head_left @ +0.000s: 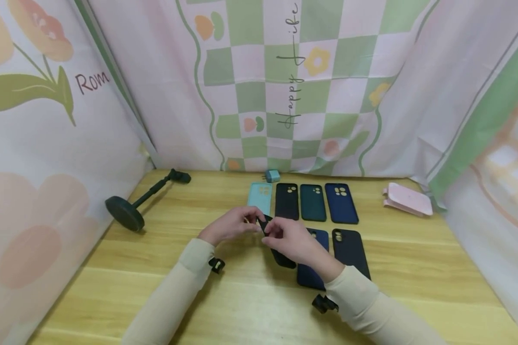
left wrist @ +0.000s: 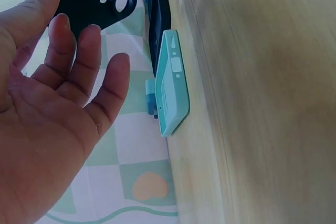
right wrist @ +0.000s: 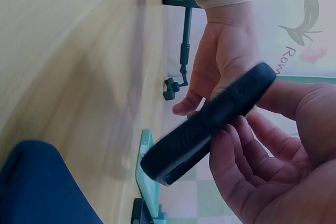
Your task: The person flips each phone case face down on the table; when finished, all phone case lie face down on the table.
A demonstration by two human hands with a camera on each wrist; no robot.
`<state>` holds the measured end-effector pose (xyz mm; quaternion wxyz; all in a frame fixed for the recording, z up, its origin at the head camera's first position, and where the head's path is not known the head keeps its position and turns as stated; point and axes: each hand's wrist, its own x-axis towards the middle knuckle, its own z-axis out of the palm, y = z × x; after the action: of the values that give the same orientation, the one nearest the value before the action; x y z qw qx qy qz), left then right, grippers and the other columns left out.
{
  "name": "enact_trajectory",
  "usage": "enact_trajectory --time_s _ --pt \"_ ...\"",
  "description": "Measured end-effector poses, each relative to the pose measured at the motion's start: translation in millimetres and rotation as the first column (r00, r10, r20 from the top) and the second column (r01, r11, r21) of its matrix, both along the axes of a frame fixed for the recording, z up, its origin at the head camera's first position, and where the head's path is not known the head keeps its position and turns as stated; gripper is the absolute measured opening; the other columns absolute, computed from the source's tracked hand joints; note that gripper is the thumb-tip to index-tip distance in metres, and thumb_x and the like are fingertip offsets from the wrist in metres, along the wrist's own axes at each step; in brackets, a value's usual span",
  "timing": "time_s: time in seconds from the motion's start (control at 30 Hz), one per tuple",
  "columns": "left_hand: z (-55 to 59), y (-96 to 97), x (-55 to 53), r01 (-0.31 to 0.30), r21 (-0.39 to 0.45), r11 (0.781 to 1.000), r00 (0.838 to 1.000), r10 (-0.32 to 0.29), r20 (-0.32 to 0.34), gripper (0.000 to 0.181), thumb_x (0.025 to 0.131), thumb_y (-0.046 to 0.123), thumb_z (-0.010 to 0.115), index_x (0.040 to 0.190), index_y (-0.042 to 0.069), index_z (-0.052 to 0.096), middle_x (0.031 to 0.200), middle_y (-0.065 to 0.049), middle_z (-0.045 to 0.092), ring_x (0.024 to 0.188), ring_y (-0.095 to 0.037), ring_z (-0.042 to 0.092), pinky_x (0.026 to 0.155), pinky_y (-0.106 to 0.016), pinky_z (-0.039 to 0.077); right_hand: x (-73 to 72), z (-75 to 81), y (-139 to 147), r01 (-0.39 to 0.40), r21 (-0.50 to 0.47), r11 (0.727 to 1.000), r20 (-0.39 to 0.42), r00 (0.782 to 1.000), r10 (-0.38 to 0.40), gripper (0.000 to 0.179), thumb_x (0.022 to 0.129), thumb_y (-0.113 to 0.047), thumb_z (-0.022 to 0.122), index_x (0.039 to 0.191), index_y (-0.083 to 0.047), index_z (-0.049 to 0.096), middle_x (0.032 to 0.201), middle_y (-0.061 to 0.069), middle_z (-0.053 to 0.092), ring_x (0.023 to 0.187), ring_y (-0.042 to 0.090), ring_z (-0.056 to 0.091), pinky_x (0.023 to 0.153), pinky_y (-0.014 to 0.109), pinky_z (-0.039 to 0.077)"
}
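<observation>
Both hands hold a black phone case (head_left: 283, 259), tilted above the table. My left hand (head_left: 230, 225) pinches its upper end between thumb and finger, the other fingers loosely bent in the left wrist view. My right hand (head_left: 294, 243) grips its side; the right wrist view shows fingertips curled against the case (right wrist: 207, 124). Camera holes show in the case (left wrist: 86, 1) in the left wrist view. Just behind the hands lie a mint case (head_left: 255, 199), a black case (head_left: 287, 206), a dark green case (head_left: 312, 203) and a navy case (head_left: 343, 206).
Beside my right hand lie a blue case (head_left: 309, 277) and another black case (head_left: 351, 250). A light blue charger plug (head_left: 273, 176) sits at the back edge. To the left is a dark round-based stand (head_left: 125, 213), to the right a pink folding holder (head_left: 408, 199). Printed curtains surround the table.
</observation>
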<state>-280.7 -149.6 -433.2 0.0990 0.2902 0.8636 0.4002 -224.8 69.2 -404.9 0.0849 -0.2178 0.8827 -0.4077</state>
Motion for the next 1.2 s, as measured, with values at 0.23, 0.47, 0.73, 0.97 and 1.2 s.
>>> enact_trajectory --time_s 0.23,0.47,0.73,0.97,1.2 --pt "-3.1 1.0 -2.2 0.004 0.013 1.000 1.000 -0.004 -0.013 0.017 0.093 0.016 0.070 0.107 0.024 0.067 0.084 0.000 0.058 0.078 -0.015 0.052 0.069 -0.029 0.046 -0.1 -3.2 -2.2 0.016 0.025 1.000 0.011 1.000 -0.017 0.014 0.089 -0.022 0.073 0.100 -0.018 0.066 0.082 -0.005 0.061 0.067 0.015 0.057 0.060 0.033 0.047" --pt "-3.7 3.0 -1.4 -0.021 0.045 0.999 1.000 0.020 0.017 0.029 0.093 0.022 0.070 0.121 0.016 0.065 0.089 -0.001 0.058 0.083 -0.016 0.054 0.072 -0.031 0.047 -2.6 -5.9 -0.3 0.028 0.017 0.999 0.017 0.999 -0.028 0.013 0.089 -0.021 0.073 0.099 -0.016 0.067 0.084 -0.005 0.062 0.072 0.014 0.057 0.062 0.034 0.048" --pt "-12.2 -4.3 -8.9 -0.117 0.084 0.990 0.993 0.118 -0.006 0.044 0.093 0.035 0.069 0.132 0.016 0.058 0.116 0.005 0.056 0.100 -0.018 0.053 0.080 -0.036 0.047 -3.1 -6.0 4.6 0.039 -0.057 0.998 0.016 0.999 -0.038 0.013 0.091 -0.019 0.070 0.104 -0.017 0.068 0.090 -0.004 0.061 0.081 0.015 0.057 0.071 0.036 0.048" --pt "-17.9 -9.1 -14.8 -0.118 0.126 0.985 0.993 0.116 0.020 0.027 0.096 0.033 0.066 0.118 0.019 0.064 0.112 0.004 0.062 0.106 -0.015 0.055 0.091 -0.039 0.046 -2.3 -4.9 8.3 0.053 -0.146 0.988 0.054 0.997 -0.046 0.013 0.092 -0.021 0.069 0.105 -0.018 0.068 0.094 -0.001 0.062 0.084 0.018 0.058 0.072 0.036 0.049" --pt "-17.5 -6.2 -15.6 -0.129 0.170 0.977 0.991 0.120 0.060 0.025 0.094 0.033 0.068 0.114 0.018 0.065 0.100 0.000 0.064 0.096 -0.016 0.059 0.085 -0.038 0.048 -3.1 -13.3 14.7 0.077 -0.181 0.980 0.087 0.994 -0.061 0.009 0.092 -0.019 0.069 0.101 -0.016 0.068 0.087 0.002 0.062 0.076 0.021 0.058 0.065 0.036 0.050"
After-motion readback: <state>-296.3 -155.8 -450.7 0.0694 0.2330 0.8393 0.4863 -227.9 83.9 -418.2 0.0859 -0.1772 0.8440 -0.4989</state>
